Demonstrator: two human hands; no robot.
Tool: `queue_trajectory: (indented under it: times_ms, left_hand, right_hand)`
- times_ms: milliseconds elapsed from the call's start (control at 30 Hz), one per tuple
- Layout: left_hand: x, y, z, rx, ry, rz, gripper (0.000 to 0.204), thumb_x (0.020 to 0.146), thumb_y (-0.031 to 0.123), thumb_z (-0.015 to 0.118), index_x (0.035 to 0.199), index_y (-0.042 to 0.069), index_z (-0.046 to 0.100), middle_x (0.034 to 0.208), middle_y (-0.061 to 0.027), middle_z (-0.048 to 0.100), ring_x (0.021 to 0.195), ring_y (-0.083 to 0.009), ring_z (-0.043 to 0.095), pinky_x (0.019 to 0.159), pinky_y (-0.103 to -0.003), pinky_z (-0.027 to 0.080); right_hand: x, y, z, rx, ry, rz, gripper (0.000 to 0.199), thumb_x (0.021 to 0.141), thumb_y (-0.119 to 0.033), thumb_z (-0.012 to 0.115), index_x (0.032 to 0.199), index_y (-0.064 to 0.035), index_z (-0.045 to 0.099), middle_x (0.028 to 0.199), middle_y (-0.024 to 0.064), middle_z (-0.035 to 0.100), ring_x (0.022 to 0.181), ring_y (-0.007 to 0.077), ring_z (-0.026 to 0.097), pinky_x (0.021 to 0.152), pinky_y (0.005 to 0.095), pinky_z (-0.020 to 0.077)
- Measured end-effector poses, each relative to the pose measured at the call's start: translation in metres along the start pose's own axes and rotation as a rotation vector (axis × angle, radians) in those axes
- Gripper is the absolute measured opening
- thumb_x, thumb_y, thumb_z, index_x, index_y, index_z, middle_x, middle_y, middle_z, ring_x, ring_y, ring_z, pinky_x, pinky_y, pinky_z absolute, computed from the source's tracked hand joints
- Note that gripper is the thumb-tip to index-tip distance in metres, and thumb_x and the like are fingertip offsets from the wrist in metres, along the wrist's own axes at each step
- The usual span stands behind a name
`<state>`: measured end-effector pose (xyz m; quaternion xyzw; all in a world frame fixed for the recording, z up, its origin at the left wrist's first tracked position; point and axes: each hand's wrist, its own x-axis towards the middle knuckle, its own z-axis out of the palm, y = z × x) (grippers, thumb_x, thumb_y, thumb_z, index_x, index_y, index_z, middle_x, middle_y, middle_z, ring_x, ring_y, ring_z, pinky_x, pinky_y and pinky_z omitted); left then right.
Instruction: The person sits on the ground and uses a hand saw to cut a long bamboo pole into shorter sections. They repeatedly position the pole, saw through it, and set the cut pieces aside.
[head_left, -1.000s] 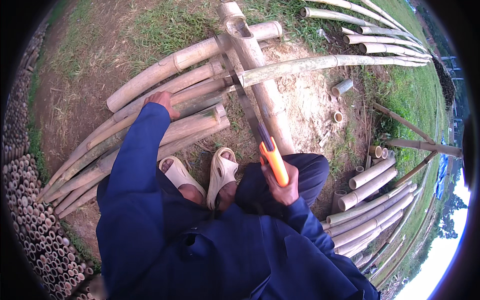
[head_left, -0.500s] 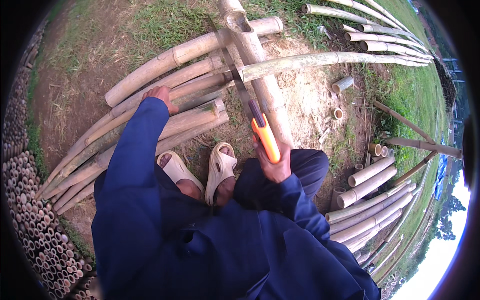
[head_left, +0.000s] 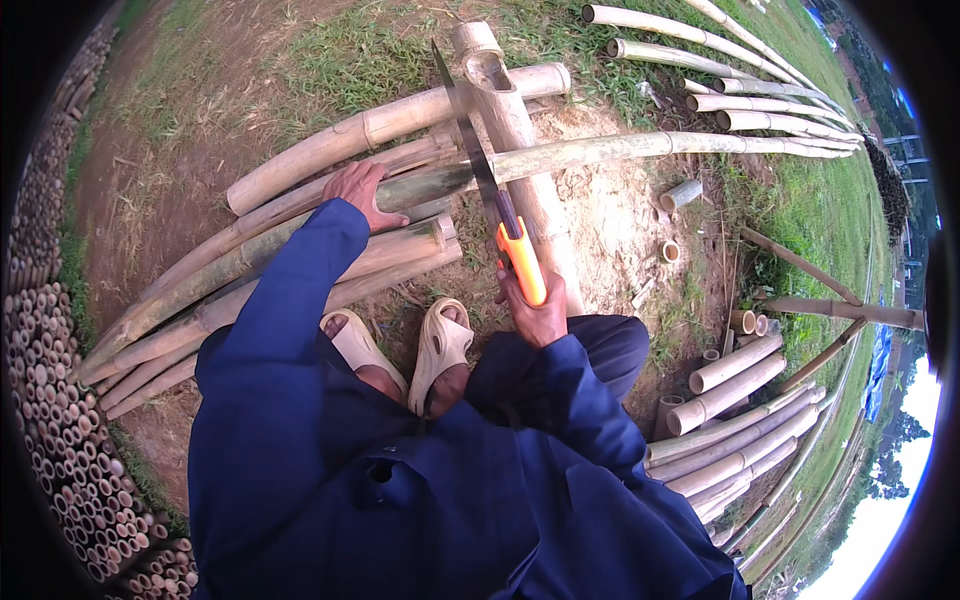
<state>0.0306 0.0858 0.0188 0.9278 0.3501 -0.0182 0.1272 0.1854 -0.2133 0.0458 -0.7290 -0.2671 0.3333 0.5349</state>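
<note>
Here a person in blue work clothes, seen from above, saws a long bamboo pole (head_left: pixel 600 152) that lies across a thick notched log (head_left: pixel 520 170) serving as a sawing rest. The right hand (head_left: pixel 535 315) is curled tight around the orange handle of a hand saw (head_left: pixel 478 160), just on the near side of the log. The saw's dark blade runs up and away from that hand and crosses the pole right beside the log, on its left. Whether the teeth have bitten deep cannot be told; the pole looks whole on both sides of the blade, so the cut seems unfinished, and the piece to the left of the log has not come free.

The left hand (head_left: pixel 360 190) lies palm down with fingers bent over the pole, to the left of the log, pressing it in place. Under that hand lie several more long bamboo poles (head_left: pixel 250 290), fanning out leftward from the log and seemingly uncut. Two feet in pale sandals (head_left: pixel 440 345) rest on the dirt on the near side of the log.

To the right of the log, short cut lengths of bamboo (head_left: pixel 725 370) lie on the ground, a sign that some sawing is done. Far left of the log, a stack of cut tubes (head_left: pixel 60 440) shows its round ends.
</note>
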Motion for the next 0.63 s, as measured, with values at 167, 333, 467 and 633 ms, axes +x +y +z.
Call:
queue_trajectory:
  times_ms: [167, 333, 467, 633]
  left_hand:
    - [0.008, 0.017, 0.013, 0.107, -0.253, -0.223, 0.063, 0.079, 0.04, 0.085, 0.13, 0.008, 0.064, 0.119, -0.0188, 0.075, 0.12, -0.0384, 0.068, 0.106, -0.049, 0.05]
    - [0.006, 0.007, 0.015, 0.074, -0.309, -0.246, 0.07, 0.078, 0.033, 0.084, 0.138, 0.009, 0.059, 0.118, -0.0204, 0.075, 0.119, -0.0405, 0.068, 0.106, -0.052, 0.049]
    - [0.001, 0.013, 0.021, 0.072, -0.275, -0.241, 0.066, 0.081, 0.036, 0.082, 0.137, 0.008, 0.061, 0.118, -0.0192, 0.075, 0.12, -0.0389, 0.068, 0.109, -0.048, 0.049]
    - [0.013, 0.016, 0.007, 0.093, -0.392, -0.283, 0.076, 0.081, 0.037, 0.083, 0.148, 0.012, 0.055, 0.133, -0.0222, 0.069, 0.129, -0.0381, 0.063, 0.113, -0.053, 0.045]
  right_hand:
    - [-0.005, 0.008, 0.009, -0.141, 0.055, -0.195, 0.014, 0.096, -0.009, 0.073, 0.096, 0.0033, 0.067, 0.07, 0.0104, 0.062, 0.066, 0.0148, 0.057, 0.064, 0.0347, 0.0496]
    - [-0.116, -0.001, -0.041, -0.077, -0.027, 0.107, 0.02, 0.098, -0.007, 0.07, 0.113, 0.0047, 0.07, 0.082, 0.008, 0.07, 0.072, 0.0129, 0.059, 0.069, 0.0338, 0.0523]
    - [-0.145, -0.011, -0.06, -0.106, -0.018, 0.045, 0.024, 0.098, -0.007, 0.07, 0.119, 0.0048, 0.07, 0.086, 0.0073, 0.071, 0.077, 0.012, 0.062, 0.072, 0.0314, 0.0528]
    - [0.005, 0.003, 0.0, -0.11, -0.04, -0.064, 0.019, 0.096, -0.013, 0.075, 0.108, 0.0022, 0.073, 0.081, 0.0085, 0.071, 0.073, 0.0124, 0.064, 0.068, 0.031, 0.052]
